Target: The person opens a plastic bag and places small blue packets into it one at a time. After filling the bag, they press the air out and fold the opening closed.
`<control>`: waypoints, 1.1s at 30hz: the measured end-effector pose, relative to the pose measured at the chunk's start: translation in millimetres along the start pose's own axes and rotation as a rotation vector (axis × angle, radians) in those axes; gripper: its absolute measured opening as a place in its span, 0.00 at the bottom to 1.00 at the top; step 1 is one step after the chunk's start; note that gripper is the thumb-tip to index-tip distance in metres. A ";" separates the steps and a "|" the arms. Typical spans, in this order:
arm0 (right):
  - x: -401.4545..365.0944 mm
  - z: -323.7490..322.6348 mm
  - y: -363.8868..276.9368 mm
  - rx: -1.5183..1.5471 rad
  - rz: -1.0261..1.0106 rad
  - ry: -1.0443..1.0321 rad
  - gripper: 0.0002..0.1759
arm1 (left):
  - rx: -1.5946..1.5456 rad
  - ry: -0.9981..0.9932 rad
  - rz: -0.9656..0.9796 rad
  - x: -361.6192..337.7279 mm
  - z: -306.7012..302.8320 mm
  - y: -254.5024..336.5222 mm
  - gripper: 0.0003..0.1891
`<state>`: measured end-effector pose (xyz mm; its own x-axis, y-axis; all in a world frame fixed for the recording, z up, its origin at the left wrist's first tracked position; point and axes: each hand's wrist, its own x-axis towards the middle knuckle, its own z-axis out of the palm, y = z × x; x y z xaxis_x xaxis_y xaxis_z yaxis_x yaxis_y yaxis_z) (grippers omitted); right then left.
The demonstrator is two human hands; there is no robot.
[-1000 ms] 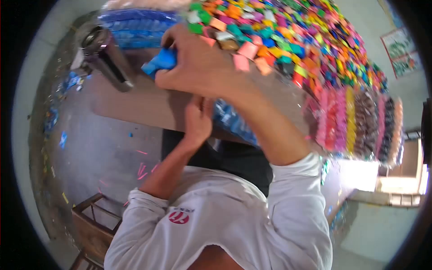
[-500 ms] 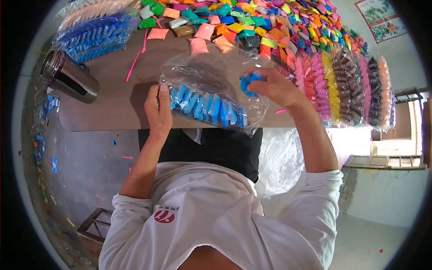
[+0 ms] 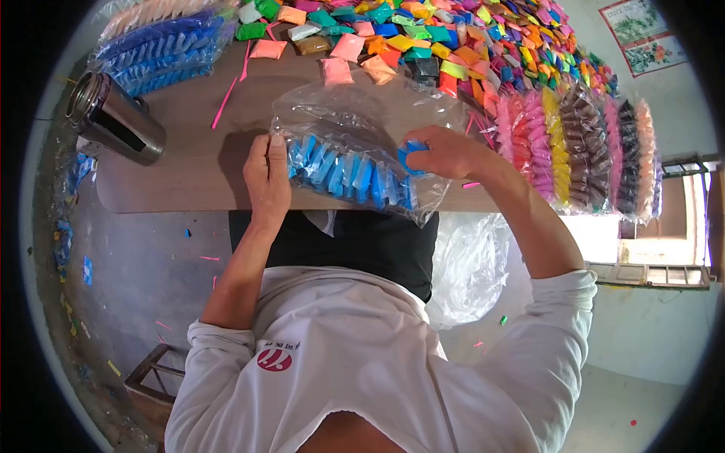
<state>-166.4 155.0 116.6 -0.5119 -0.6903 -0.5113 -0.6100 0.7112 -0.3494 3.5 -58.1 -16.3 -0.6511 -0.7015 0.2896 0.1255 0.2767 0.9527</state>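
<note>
A clear plastic bag [image 3: 332, 113] lies at the table's front edge, holding a row of blue packets [image 3: 351, 175] packed side by side. My left hand [image 3: 268, 170] grips the bag's left edge, thumb and fingers closed on the film. At the right end of the row, my right hand [image 3: 445, 153] pinches another blue packet [image 3: 411, 155], its fingers within the bag's mouth area. Part of that packet is hidden behind the fingers.
Loose colourful packets [image 3: 423, 34] are heaped along the table's back. Filled bags [image 3: 563, 143] stand at right, and blue filled bags [image 3: 162, 53] at back left. A steel flask [image 3: 121, 124] leans at left. Pink strips [image 3: 224, 102] lie on the tabletop [image 3: 181, 181].
My right hand has moved down and slightly left with the blue packet, bringing it against the row's right end. My left hand keeps its hold on the bag.
</note>
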 end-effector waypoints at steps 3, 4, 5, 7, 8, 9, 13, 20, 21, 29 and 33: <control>-1.5 -5.8 -7.3 0.280 0.115 -0.142 0.21 | -0.004 -0.007 0.004 -0.1 -1.2 0.6 0.15; -2.5 -7.0 -8.2 0.392 0.170 -0.178 0.20 | -0.003 -0.008 0.000 0.1 -1.2 -0.1 0.15; -0.6 -7.3 -4.1 0.376 0.178 -0.225 0.18 | -0.002 -0.010 -0.003 0.2 -1.4 -0.4 0.14; 4.5 -9.0 5.2 0.344 0.195 -0.318 0.16 | -0.005 0.003 0.019 0.1 -0.5 1.6 0.14; 4.9 -9.0 5.6 0.294 0.189 -0.341 0.15 | -0.007 0.010 0.031 0.2 0.2 2.4 0.14; 5.4 -9.4 2.4 0.244 0.182 -0.365 0.15 | -0.003 0.008 0.032 0.2 0.2 2.2 0.14; 11.1 -5.5 1.9 0.251 0.223 -0.461 0.17 | 0.001 0.002 0.027 0.1 0.1 0.0 0.14; 13.1 3.3 7.4 -0.025 -0.071 -0.338 0.24 | 0.010 0.003 0.034 0.2 -0.2 -0.9 0.14; 12.7 3.2 8.1 -0.028 -0.097 -0.352 0.24 | 0.005 0.006 0.032 0.0 0.1 -1.3 0.14; 9.3 2.7 -11.1 -0.223 -0.074 -0.380 0.22 | -0.002 0.015 0.020 -0.4 0.8 -2.9 0.14; 5.9 -1.6 -13.2 -0.193 -0.135 -0.353 0.21 | 0.010 0.018 0.029 0.1 0.8 -0.9 0.13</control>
<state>-162.3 141.3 119.5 -0.2014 -0.6634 -0.7206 -0.7766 0.5565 -0.2953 2.8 -57.9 -17.1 -0.6337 -0.7047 0.3191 0.1367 0.3041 0.9428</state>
